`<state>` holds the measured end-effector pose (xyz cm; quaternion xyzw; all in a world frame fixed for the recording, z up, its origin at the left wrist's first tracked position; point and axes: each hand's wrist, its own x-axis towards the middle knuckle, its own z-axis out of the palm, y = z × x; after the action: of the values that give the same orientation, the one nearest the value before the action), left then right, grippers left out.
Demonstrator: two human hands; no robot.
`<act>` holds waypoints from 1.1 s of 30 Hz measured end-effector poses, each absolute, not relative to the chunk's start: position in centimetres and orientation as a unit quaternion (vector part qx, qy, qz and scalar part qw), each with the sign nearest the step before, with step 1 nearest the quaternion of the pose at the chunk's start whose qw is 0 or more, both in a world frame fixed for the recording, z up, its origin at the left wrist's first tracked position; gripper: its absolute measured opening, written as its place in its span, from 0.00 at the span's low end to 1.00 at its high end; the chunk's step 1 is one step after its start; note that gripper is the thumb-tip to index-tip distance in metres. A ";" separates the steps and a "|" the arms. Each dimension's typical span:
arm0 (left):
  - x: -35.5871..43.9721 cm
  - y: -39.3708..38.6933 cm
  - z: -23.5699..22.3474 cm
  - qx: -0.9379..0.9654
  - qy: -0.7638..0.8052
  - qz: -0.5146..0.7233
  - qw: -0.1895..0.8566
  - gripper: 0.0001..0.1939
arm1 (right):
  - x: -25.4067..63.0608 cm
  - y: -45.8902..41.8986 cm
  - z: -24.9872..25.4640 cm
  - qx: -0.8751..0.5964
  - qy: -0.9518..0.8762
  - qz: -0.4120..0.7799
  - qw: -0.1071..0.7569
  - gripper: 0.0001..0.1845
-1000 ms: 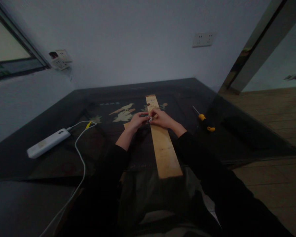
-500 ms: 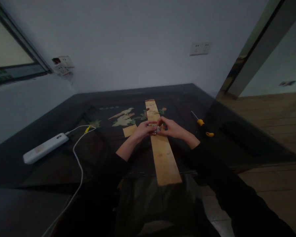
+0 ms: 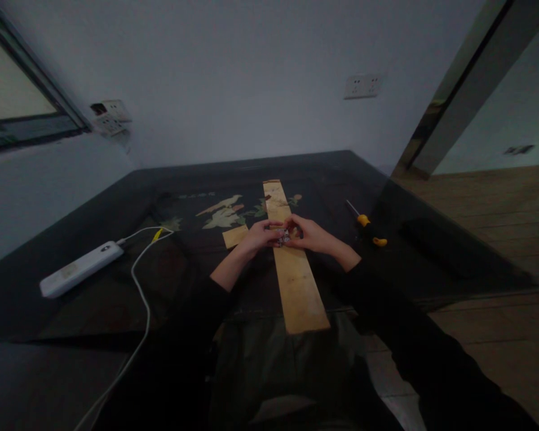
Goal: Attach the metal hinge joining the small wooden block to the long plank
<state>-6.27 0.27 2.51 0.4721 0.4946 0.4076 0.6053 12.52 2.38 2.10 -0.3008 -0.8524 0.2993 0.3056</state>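
My left hand (image 3: 261, 235) and my right hand (image 3: 309, 232) meet over the middle of a long wooden board (image 3: 300, 287). Between them is a small silvery, speckled piece (image 3: 284, 236), too small and dim to name. The fingers of both hands are closed around it, my left from the left side and my right pinching from the right. The board runs away from me across the dark table, its near end jutting over the edge above my lap. Beside my left hand, a short wooden piece (image 3: 234, 237) lies crosswise to the board, partly hidden by that hand.
A screwdriver (image 3: 367, 225) with a yellow and black handle lies to the right on the dark table (image 3: 323, 173). At the left is a white power strip (image 3: 81, 269), its cable (image 3: 140, 287) trailing off the front edge. A wall (image 3: 233, 78) with sockets stands behind.
The view has shifted slightly. Both hands stay over the board with the small silvery piece, which shows at a somewhat different angle between the fingers.
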 end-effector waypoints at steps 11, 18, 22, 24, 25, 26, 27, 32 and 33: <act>-6.1 0.2 2.6 0.469 0.495 0.404 0.609 0.16 | 12.6 2.3 2.1 -0.291 -0.854 0.308 0.301 0.17; -6.3 0.2 2.5 0.469 0.492 0.403 0.613 0.15 | 12.5 2.3 2.2 -0.291 -0.859 0.299 0.298 0.17; -6.3 0.3 2.4 0.473 0.489 0.401 0.614 0.14 | 12.5 2.3 2.2 -0.291 -0.860 0.299 0.295 0.17; -6.4 0.4 2.3 0.476 0.486 0.401 0.614 0.14 | 12.5 2.3 2.2 -0.292 -0.859 0.302 0.292 0.17; -6.4 0.4 2.2 0.477 0.485 0.400 0.614 0.14 | 12.5 2.3 2.2 -0.293 -0.859 0.303 0.291 0.17; -6.4 0.4 2.2 0.478 0.484 0.400 0.615 0.14 | 12.5 2.3 2.2 -0.293 -0.859 0.305 0.289 0.17; -6.4 0.4 2.1 0.479 0.484 0.398 0.615 0.15 | 12.5 2.3 2.2 -0.294 -0.859 0.306 0.286 0.17; -6.2 0.5 1.8 0.486 0.492 0.395 0.605 0.14 | 12.5 2.2 2.3 -0.301 -0.859 0.307 0.279 0.17; -6.2 0.5 1.8 0.486 0.493 0.395 0.604 0.15 | 12.5 2.2 2.4 -0.303 -0.859 0.307 0.278 0.17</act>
<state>-6.23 0.50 1.76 0.4861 0.4929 0.3953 0.6037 12.46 2.16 2.37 -0.3026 -0.8586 0.3066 0.2779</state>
